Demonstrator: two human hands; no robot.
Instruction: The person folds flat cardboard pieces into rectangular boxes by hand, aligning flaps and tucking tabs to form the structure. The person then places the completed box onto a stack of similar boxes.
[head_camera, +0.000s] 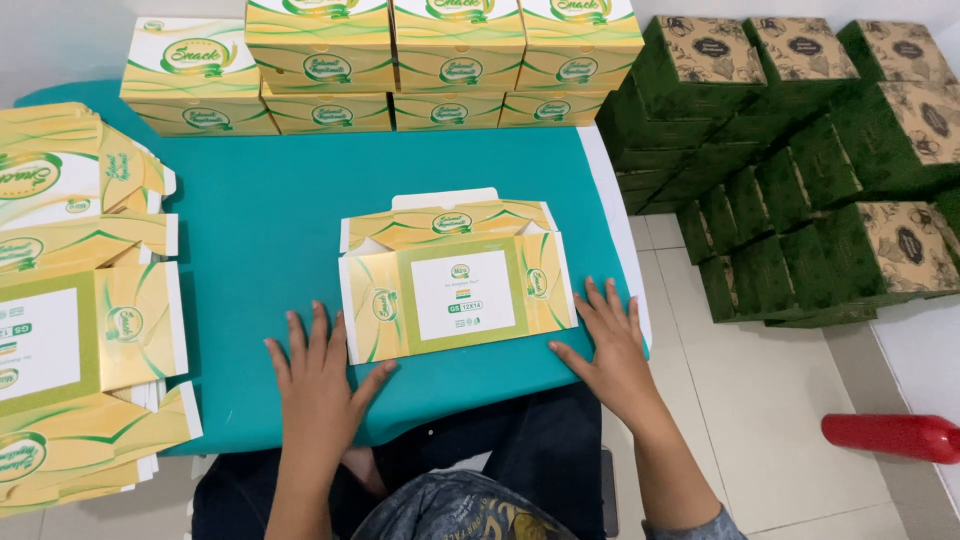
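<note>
White floor tiles lie at the right of a low table with a teal cover, and a person sits at its near edge. A flat, half-folded yellow and green carton lies in the middle of the near part of the table. The left hand lies flat with open, spread fingers beside the lower left corner of the carton; it holds nothing. The right hand is also open and flat, at the lower right corner, near the table edge. I judge that the carton can slide on the smooth cover when it is pushed, because no hand presses it. Its raised back flaps can bend wrongly. A pile of flat cartons at the left overhangs and may slip down. Stacks of finished yellow boxes stand behind, green boxes at the right.
</note>
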